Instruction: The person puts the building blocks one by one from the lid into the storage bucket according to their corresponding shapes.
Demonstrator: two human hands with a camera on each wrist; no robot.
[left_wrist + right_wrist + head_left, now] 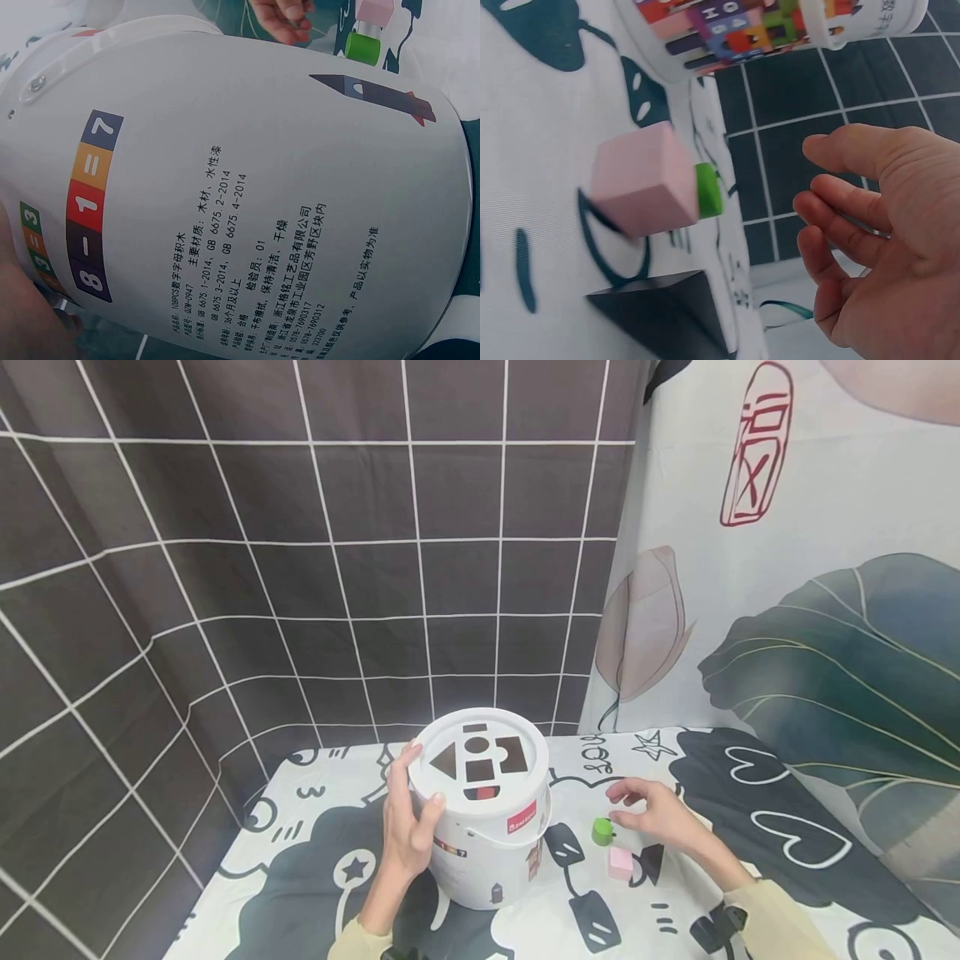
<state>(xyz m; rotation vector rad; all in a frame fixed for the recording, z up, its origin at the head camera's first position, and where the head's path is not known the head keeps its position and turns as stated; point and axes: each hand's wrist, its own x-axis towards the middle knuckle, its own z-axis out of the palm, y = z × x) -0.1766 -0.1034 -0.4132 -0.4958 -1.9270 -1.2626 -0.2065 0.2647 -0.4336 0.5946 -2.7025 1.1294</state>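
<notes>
A white toy-block bucket stands upright, its lid cut with variously shaped holes. My left hand rests against the bucket's left side at the lid's rim, fingers and thumb spread. Something red shows through the lid's front slot. To the bucket's right, my right hand hovers with loosely bent fingers and nothing held. Below and left of it are a green cylinder block, a pink cube and a black triangular block. The right wrist view shows the pink cube overlapping the green block.
A patterned black-and-white cloth covers the table. Behind it hangs a dark curtain with a white grid, and at the right a pale curtain with leaf prints. The bucket's white handle hangs down across its front.
</notes>
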